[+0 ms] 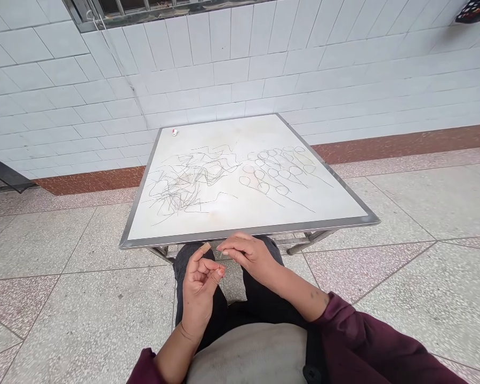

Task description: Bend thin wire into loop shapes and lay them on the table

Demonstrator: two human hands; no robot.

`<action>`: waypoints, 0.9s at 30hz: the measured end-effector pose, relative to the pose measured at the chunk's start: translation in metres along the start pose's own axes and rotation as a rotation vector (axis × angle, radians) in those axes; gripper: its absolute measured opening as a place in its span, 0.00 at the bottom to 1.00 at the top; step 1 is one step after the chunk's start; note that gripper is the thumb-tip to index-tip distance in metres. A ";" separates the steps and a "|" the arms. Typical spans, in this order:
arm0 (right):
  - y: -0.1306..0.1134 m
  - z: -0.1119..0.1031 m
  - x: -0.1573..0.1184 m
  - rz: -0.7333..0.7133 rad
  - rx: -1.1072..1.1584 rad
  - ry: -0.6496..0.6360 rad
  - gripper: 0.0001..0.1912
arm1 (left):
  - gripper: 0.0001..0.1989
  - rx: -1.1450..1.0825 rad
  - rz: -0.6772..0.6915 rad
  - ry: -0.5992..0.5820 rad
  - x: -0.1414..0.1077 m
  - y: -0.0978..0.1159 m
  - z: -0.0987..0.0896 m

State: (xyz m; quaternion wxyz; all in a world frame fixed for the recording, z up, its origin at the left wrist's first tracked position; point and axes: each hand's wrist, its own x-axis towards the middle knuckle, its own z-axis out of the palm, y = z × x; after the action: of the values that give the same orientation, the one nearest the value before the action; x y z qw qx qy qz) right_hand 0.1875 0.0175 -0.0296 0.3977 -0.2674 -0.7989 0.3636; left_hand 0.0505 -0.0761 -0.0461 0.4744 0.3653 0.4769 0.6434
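My left hand (pixel 200 285) is raised over my lap, thumb and index finger pinched on a thin wire (pixel 222 255) that is barely visible. A tan wrap (pixel 205 248) covers one of its fingertips. Close by on the right, my right hand (pixel 252 257) is closed, its fingertips pressed round the same small wire. Beyond both hands, a tangle of bent thin wires (pixel 184 186) lies on the left of the white table (pixel 248 210). Wires with round loops at one end (pixel 282 173) are spread out on the right, their straight tails pointing towards the near right.
A small red and white object (pixel 175 132) sits near the table's far left corner. The metal table edge (pixel 240 233) is just past my hands. Behind stands a white tiled wall (pixel 232 80); a thin cord (pixel 120 64) hangs down it.
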 end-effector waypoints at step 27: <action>0.009 0.008 0.007 0.075 0.067 -0.059 0.08 | 0.26 -0.038 -0.065 0.036 0.005 -0.007 -0.004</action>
State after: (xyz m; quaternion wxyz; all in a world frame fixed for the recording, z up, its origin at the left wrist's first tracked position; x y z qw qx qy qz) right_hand 0.1781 0.0249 -0.0366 0.3686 -0.2731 -0.7870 0.4125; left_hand 0.0477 -0.0718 -0.0537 0.4935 0.3290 0.4848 0.6428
